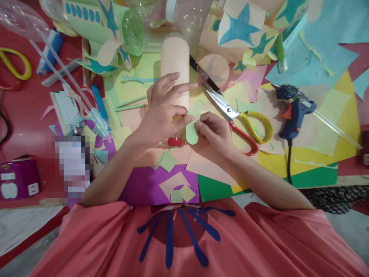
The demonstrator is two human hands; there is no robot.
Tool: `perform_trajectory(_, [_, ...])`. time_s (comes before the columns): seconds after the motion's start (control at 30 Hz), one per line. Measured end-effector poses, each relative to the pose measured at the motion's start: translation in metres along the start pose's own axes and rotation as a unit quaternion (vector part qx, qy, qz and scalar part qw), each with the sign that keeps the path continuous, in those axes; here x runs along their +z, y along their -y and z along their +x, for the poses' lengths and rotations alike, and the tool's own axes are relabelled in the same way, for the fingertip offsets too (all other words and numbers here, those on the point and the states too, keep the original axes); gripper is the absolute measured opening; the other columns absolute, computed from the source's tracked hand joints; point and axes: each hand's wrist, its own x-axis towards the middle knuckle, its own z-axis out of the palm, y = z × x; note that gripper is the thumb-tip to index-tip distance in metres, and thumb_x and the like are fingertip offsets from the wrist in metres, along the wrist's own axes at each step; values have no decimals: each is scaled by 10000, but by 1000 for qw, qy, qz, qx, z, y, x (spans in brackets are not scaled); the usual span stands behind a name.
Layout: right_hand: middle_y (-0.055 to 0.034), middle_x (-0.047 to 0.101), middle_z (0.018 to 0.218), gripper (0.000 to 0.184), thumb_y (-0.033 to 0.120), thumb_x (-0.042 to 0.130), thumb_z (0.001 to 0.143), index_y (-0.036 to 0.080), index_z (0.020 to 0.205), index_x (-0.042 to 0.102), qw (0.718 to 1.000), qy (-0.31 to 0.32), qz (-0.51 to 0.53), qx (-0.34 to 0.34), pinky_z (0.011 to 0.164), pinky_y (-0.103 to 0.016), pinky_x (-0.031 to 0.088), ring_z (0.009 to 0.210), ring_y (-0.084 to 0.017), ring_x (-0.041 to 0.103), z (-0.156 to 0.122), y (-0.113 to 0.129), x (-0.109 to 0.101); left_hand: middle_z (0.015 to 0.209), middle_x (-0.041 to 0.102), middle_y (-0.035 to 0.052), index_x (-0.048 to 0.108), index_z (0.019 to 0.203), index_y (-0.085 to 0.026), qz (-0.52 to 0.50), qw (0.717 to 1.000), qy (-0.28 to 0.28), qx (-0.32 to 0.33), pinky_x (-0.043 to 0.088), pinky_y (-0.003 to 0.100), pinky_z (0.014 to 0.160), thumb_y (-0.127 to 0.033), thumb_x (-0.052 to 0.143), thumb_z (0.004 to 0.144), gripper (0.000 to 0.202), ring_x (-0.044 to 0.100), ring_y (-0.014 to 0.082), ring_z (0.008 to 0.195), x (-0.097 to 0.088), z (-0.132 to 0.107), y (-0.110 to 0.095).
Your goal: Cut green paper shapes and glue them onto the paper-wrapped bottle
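Observation:
A small pale green paper strip with a rounded lower end is held upright between my hands. My left hand pinches its left edge with thumb and index finger, while its other fingers spread over a bottle wrapped in peach paper. The bottle's red cap points toward me. On the right edge of the strip, the fingertips of my right hand are closed. Scissors with yellow and red handles lie partly open just beyond my right hand. A black pen touches the area near their blades.
A blue glue gun with a clear glue stick lies at right, its cord running toward me. Paper scraps cover the table. Clear plastic bottles and star-decorated paper pieces stand at the back. A purple box sits at left.

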Motion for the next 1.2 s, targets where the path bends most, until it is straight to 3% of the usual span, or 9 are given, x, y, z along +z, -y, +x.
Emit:
perform_trajectory(0.33, [60, 520, 678, 357, 548, 758, 874, 233, 806, 604, 997, 7, 70, 29, 619, -293, 417, 610, -107, 478, -2, 1, 1, 1362, 706, 57, 606, 642, -229, 53, 997, -49, -26, 386, 603, 1193, -523, 550, 1006, 471, 442, 331, 1459, 13, -2, 0])
perform_trajectory(0.47, [54, 519, 680, 359, 492, 777, 856, 230, 746, 558, 998, -8, 54, 38, 597, -284, 395, 608, -106, 465, -1, 3, 0, 1325, 715, 62, 685, 990, -259, 84, 985, -149, -32, 454, 526, 1117, -575, 494, 1024, 371, 561, 291, 1335, 9, -8, -10])
perform_trajectory(0.53, [52, 508, 671, 326, 425, 765, 851, 231, 722, 538, 999, -24, 27, 23, 588, -282, 384, 604, -106, 450, 0, 4, -1, 1226, 733, 76, 628, 1171, -274, 94, 972, -209, -43, 517, 443, 984, -539, 459, 1052, 336, 650, 239, 1143, 6, -14, -21])
perform_trajectory(0.57, [50, 504, 670, 303, 387, 751, 848, 231, 711, 530, 999, -30, 17, 10, 588, -282, 380, 607, -107, 444, 0, 4, -1, 1124, 738, 69, 609, 1165, -271, 100, 970, -215, -45, 528, 398, 886, -479, 441, 1071, 284, 672, 208, 1008, 5, -17, -28])
perform_trajectory(0.67, [51, 474, 656, 239, 270, 683, 840, 226, 687, 504, 999, -40, 13, -18, 575, -276, 348, 605, -101, 416, 0, 1, -2, 894, 745, 16, 608, 1014, -245, 149, 981, -124, 30, 464, 352, 693, -312, 420, 1078, 209, 666, 180, 790, 10, -27, -49])
perform_trajectory(0.8, [62, 471, 649, 238, 187, 616, 831, 233, 676, 441, 999, -35, 30, -6, 577, -264, 371, 578, -88, 407, -1, 0, -2, 968, 772, 49, 659, 1016, -181, 273, 958, -64, 60, 453, 362, 741, -261, 467, 1050, 211, 693, 203, 867, 24, -35, -66])
perform_trajectory(0.97, [63, 511, 610, 313, 239, 656, 841, 247, 647, 411, 998, -43, -10, -40, 624, -285, 467, 586, -107, 505, 3, 1, -5, 867, 759, 32, 655, 892, -189, 292, 950, -50, 99, 434, 400, 802, -301, 523, 1033, 223, 688, 217, 886, 13, -37, -45])
perform_trajectory(1.07, [35, 586, 664, 342, 359, 696, 887, 249, 661, 464, 997, -44, -23, -53, 647, -310, 497, 645, -133, 572, 5, -1, -6, 875, 758, 38, 647, 925, -211, 258, 962, -52, 74, 422, 422, 825, -390, 550, 1028, 228, 683, 239, 905, -3, -37, -29])
perform_trajectory(1.2, [5, 602, 751, 429, 578, 727, 885, 244, 699, 533, 995, -33, -35, -87, 700, -337, 510, 738, -156, 598, 5, -5, -6, 965, 773, 47, 615, 1018, -211, 207, 971, -104, 66, 453, 412, 788, -385, 541, 1023, 189, 697, 208, 828, -6, -37, -37])
